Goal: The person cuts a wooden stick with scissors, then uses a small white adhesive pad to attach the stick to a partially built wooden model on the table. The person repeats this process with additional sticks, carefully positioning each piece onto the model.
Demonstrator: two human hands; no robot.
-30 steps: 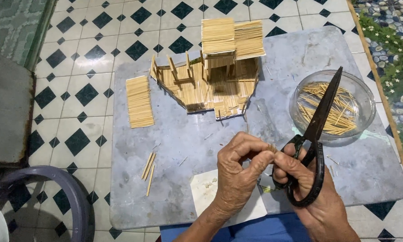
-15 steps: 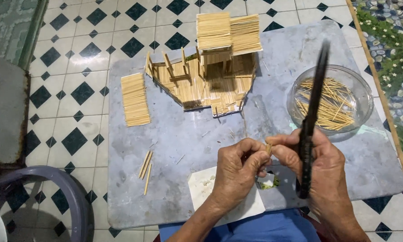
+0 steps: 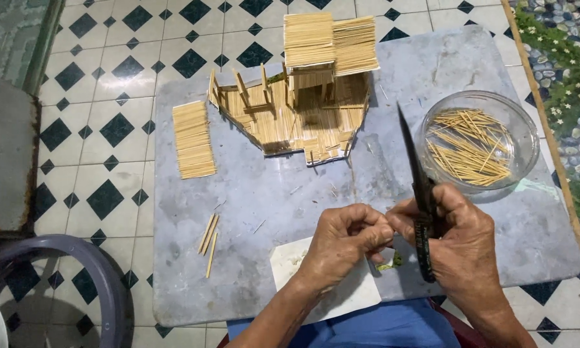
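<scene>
Black-handled steel scissors (image 3: 421,212) are being gripped closed in the right hand (image 3: 461,241), blade tip up, just beside the left hand (image 3: 345,241) pinched on something too small to identify: fingertips risk being nicked.

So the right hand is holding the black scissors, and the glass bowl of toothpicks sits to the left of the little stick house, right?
Not quite. The head view shows the glass bowl of toothpicks to the right of the stick house, not the left. The right hand does hold the black scissors.

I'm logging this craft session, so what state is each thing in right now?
Scissors: held in right hand, blades together, pointing up.
Left hand: fingers pinched at the right hand.
Stick house: partly built, upright on the slab.
Glass bowl: holds loose sticks.
Flat stick panel: lying apart.
</scene>
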